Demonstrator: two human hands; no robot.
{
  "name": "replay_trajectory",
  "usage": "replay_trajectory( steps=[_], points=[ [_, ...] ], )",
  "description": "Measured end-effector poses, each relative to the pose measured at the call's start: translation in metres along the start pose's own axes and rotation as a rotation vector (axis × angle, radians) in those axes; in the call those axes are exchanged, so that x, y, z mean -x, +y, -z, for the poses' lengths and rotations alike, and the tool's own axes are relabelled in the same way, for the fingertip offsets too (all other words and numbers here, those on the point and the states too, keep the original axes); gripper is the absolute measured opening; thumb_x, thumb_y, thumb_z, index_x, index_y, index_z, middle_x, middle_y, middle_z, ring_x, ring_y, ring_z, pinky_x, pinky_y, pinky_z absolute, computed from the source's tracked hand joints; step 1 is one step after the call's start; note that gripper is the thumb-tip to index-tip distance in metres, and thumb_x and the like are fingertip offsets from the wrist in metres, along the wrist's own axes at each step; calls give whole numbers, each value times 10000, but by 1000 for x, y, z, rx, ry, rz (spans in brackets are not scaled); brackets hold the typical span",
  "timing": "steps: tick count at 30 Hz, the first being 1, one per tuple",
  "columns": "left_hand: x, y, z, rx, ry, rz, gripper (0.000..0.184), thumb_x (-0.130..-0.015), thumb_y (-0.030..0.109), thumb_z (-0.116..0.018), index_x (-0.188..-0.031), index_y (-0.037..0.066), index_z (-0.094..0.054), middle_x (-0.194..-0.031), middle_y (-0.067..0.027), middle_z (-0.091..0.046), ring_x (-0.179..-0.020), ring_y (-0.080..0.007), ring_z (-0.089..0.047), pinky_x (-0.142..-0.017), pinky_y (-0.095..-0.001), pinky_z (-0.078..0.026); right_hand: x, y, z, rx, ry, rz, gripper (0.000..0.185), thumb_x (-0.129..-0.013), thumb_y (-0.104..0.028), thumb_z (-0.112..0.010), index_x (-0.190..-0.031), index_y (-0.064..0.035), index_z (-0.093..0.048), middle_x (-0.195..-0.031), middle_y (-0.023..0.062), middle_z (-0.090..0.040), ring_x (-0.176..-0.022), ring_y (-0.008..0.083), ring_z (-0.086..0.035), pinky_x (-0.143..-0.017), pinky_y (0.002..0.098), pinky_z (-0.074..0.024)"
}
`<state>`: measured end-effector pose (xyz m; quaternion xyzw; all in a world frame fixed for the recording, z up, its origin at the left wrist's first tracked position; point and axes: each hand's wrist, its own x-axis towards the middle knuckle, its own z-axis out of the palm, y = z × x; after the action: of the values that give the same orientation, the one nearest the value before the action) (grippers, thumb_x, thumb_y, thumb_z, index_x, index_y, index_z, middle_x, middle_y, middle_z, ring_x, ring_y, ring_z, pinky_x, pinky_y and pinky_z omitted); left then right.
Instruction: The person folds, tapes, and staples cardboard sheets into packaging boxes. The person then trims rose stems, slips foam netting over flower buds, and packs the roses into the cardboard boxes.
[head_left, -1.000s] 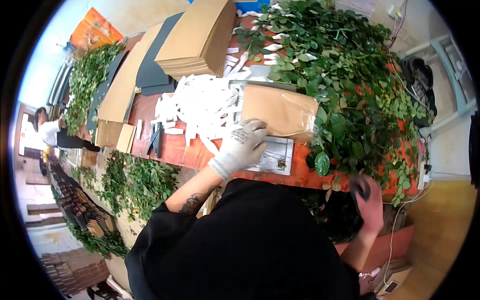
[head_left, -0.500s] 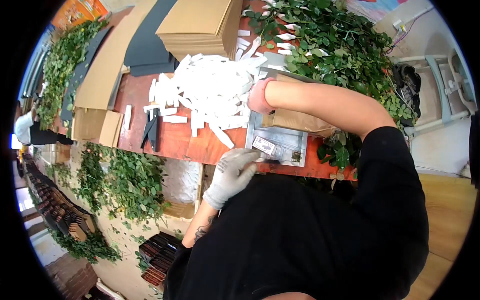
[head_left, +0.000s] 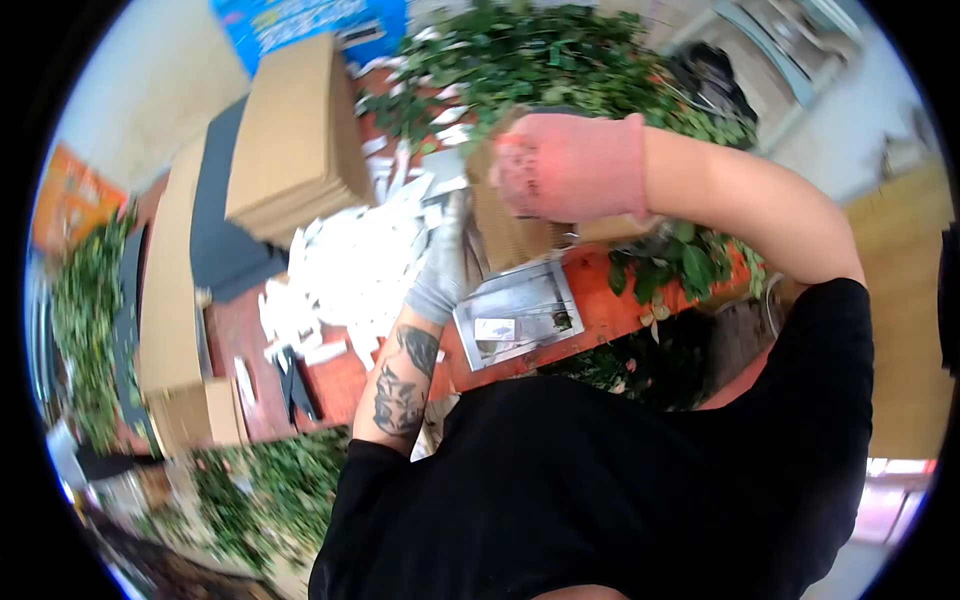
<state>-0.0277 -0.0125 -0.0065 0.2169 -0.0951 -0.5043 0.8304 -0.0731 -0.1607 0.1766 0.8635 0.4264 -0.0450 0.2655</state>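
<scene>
My left hand (head_left: 446, 262), in a pale grey glove, reaches up beside the left edge of a brown corrugated cardboard piece (head_left: 508, 232). Its fingers are blurred and partly hidden. My right hand (head_left: 568, 165), in a pink glove, lies over the upper part of that cardboard, fingers curled toward it; the fingertips are smeared by motion. Below the cardboard is a metal tray (head_left: 530, 300) with a small white label (head_left: 495, 329) on it. White strips (head_left: 350, 262) are heaped left of my left hand.
A tall cardboard stack (head_left: 290, 140) and dark sheets (head_left: 225, 215) stand at the left. Black scissors (head_left: 296, 388) lie near the front edge. Leafy stems (head_left: 560, 60) cover the table's back right, with more foliage (head_left: 270, 495) below. A chair (head_left: 790, 50) is behind.
The view has turned. My right hand has come from the lower right across to the cardboard. My left hand left the brown package, dropped to the tray's edge, then rose beside the cardboard.
</scene>
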Motion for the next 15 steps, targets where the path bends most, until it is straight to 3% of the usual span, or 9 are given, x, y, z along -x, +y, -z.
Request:
replay_trajectory(
  steps=[2,3,4,5,7,8,10,13,15],
  points=[
    [-15,2,0,50,-25,45,549,-939,501,-392,-1309,96,-407,-1293,-82,-494,-1169,-202,-493,-1001,-396,-403,18,-18,10,-9,336,-108,192,-724,-164,-602,-904,-97,-611,-1116,52,-599,-1007,258,-585,-935,347,-418],
    [-21,4,2,123,-14,34,563,-933,512,-397,-1313,96,-405,-1294,-90,-495,-1174,-203,-491,-1005,-405,-401,30,-35,-10,-138,648,-194,264,-711,-140,-644,-970,-100,-618,-1173,91,-570,-1040,303,-568,-962,376,-400],
    [-20,7,-2,222,-313,147,620,-911,532,-426,-1338,86,-377,-1330,-109,-457,-1182,-242,-488,-1011,-411,-398,48,-59,-12,-314,800,-367,283,-742,-181,-631,-1012,-100,-617,-1113,90,-589,-1035,283,-563,-929,396,-425],
    [-25,7,-6,261,-292,196,702,-876,562,-463,-1367,79,-325,-1364,-127,-411,-1204,-284,-460,-1031,-435,-368,68,-84,-13,-492,952,-528,307,-773,-223,-619,-1054,-99,-616,-1052,88,-608,-1030,263,-557,-897,417,-450],
    [-25,4,-22,262,-235,212,846,-820,605,-522,-1414,73,-239,-1416,-153,-334,-1245,-347,-406,-1061,-480,-315,110,-136,-64,-596,1004,-814,426,-771,-295,-650,-1104,-37,-586,-1125,137,-575,-1099,292,-518,-913,425,-438],
    [-26,0,-29,267,-245,212,846,-820,605,-522,-1414,73,-239,-1416,-153,-334,-1245,-347,-406,-1061,-480,-316,114,-140,-75,-587,997,-813,426,-771,-295,-650,-1104,-37,-586,-1125,137,-575,-1099,292,-518,-913,425,-438],
    [-24,-3,-43,280,-262,181,909,-793,628,-541,-1432,82,-194,-1437,-158,-302,-1287,-350,-354,-1073,-516,-277,113,-157,-85,-545,1285,-1361,505,-784,-348,-637,-1138,3,-559,-1155,161,-556,-1095,309,-512,-941,422,-414],
    [-21,-3,-60,98,-236,162,946,-778,644,-546,-1439,84,-167,-1453,-158,-271,-1304,-356,-329,-1070,-535,-269,139,-111,-66,-328,1250,-1274,524,-787,-354,-622,-1173,-8,-549,-1164,153,-552,-1085,328,-510,-963,412,-394],
    [-16,-9,-75,-31,-204,117,974,-762,671,-541,-1444,94,-153,-1461,-155,-257,-1307,-364,-325,-1058,-559,-273,149,-105,-80,-361,1204,-1196,531,-781,-345,-626,-1186,-11,-543,-1167,149,-552,-1088,330,-507,-971,405,-384]
  ],
)
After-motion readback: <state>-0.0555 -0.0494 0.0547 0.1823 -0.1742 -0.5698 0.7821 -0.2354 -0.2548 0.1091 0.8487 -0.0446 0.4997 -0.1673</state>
